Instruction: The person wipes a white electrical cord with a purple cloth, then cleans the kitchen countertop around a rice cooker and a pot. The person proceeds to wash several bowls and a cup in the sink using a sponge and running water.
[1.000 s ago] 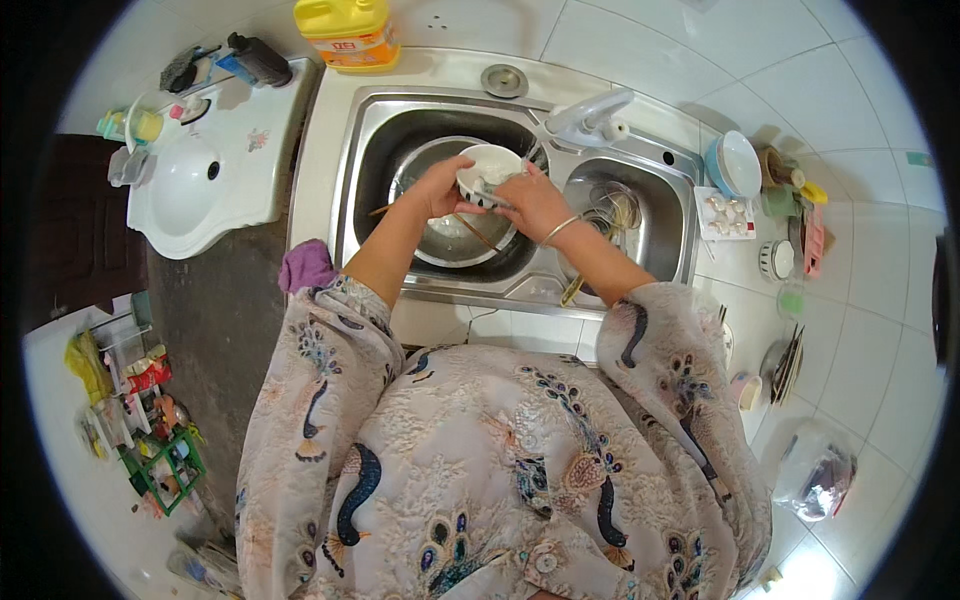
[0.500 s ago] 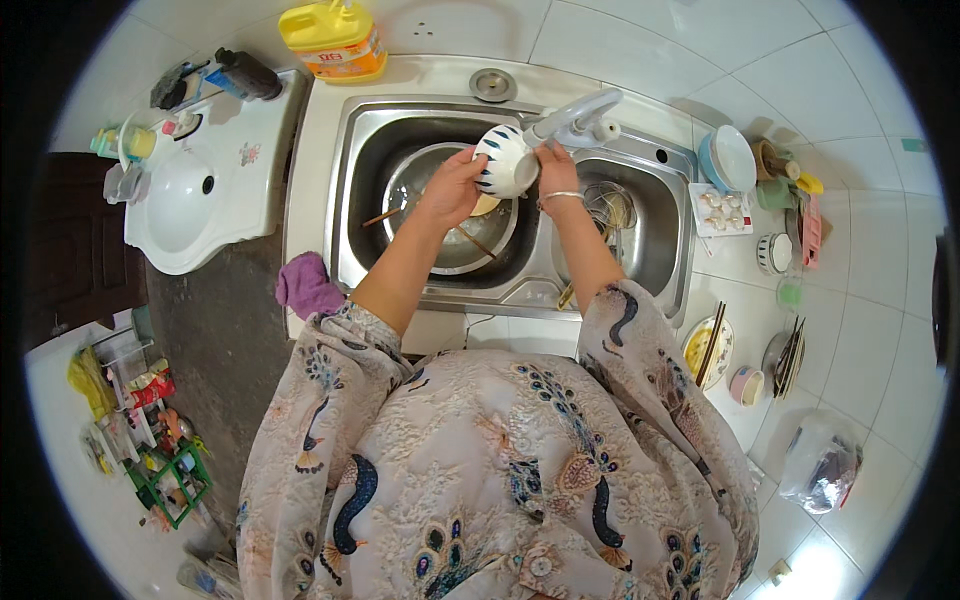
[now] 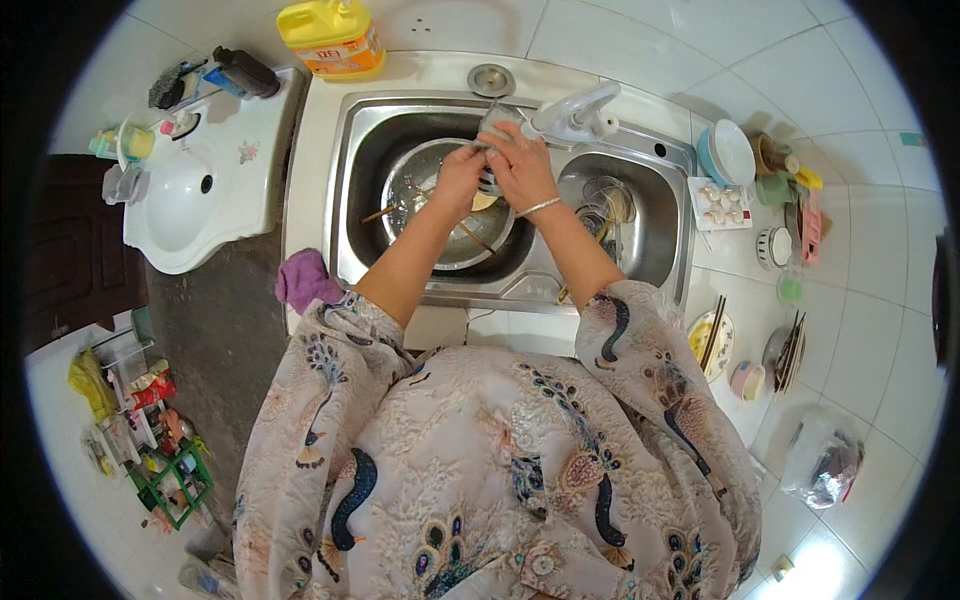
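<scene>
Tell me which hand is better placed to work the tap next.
The right hand, probably. It lies just beside the white tap at the back of the sink. The left hand is farther off, over the metal bowl. What the hands hold is hidden.

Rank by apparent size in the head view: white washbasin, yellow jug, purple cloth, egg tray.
1. white washbasin, clearly largest.
2. yellow jug, cut off by the rim of the picture, so its full size is unsure.
3. purple cloth and egg tray: look alike, not ranked.
</scene>
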`<state>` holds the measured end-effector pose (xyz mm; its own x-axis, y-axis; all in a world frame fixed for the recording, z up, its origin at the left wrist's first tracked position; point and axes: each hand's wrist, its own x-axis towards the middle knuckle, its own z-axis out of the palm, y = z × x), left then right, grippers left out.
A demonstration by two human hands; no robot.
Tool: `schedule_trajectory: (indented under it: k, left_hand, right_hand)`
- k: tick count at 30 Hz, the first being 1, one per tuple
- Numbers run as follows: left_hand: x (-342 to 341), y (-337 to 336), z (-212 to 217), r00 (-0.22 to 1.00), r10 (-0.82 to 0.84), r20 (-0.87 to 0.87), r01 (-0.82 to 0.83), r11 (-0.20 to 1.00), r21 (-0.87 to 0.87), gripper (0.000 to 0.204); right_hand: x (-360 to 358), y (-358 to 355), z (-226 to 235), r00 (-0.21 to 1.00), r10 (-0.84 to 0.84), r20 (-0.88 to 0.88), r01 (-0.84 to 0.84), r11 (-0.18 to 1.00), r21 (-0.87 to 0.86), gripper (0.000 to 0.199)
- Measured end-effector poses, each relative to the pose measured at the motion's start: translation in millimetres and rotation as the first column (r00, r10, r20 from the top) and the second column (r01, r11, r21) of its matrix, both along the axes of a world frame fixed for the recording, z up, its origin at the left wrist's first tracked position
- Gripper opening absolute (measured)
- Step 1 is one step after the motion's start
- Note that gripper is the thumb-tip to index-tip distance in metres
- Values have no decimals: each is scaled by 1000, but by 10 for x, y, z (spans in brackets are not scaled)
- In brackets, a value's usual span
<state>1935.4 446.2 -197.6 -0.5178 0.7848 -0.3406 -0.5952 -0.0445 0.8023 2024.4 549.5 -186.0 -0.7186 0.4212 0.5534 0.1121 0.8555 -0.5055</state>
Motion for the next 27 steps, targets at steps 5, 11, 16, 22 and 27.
schedule_trajectory:
  k: [5,11,16,22,27]
  left_hand:
    - [154,-4,77,974,73,214,-87,995,54,14]
    - [-145,64,-343,781,331,529,-308,942,-135,23]
    - [-32,-138,-24,655,330,680,-413,910,-43,28]
    - [-91,-22,-211,793,127,596,-249,960,127,35]
    - [158,240,127,991,115,75,-106,988,-113,37]
  right_hand:
    - [95,371,-350,996,18,90,44,770,-636,24]
    - [89,-428,-106,998,-51,23,55,977,-208,40]
    - [141,-291,-331,985,-169,-46,72,630,-773,36]
    - [292,-8,32,928,-282,-243,-339,-367,-867,27]
    - [336,-6,131,929,-336,-155,-209,-128,-970,29]
